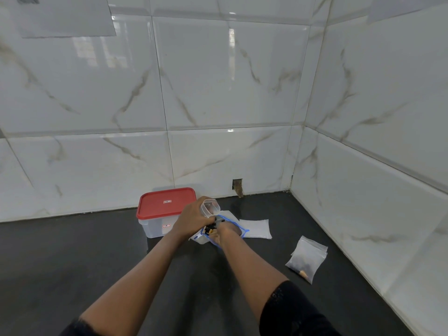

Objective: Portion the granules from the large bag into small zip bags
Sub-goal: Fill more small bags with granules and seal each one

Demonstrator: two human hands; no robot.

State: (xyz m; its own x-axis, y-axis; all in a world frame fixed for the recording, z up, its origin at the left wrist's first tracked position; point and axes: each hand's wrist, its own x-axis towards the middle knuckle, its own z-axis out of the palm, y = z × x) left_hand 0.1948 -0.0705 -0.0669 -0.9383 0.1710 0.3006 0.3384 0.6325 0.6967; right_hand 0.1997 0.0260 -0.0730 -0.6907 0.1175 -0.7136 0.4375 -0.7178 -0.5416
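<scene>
The left hand is curled round a clear scoop and holds it up, with the open end turned to the wall. The right hand is just beside it, low down at the mouth of the big bag. Its fingers are tucked in at the bag's blue edge, and I cannot tell if they hold the bag or just rest there. The two hands are almost touching.

The biggest thing is the white wall of shiny tiles with thin brown lines. It goes round a corner on the right. Under it is the dark counter.

A clear box with a red lid stands by the wall, behind the left hand.

The big bag lies on the counter, just right of the box. It is see-through with a blue zip line.

A flat pile of see-through small bags lies just right of the big bag.

Nearer the right wall, well apart from the hands, lies another pile of small bags with dark granules inside.

High up on the left, a sheet of paper is stuck to the wall.

Low on the wall there is a little dark hole.
</scene>
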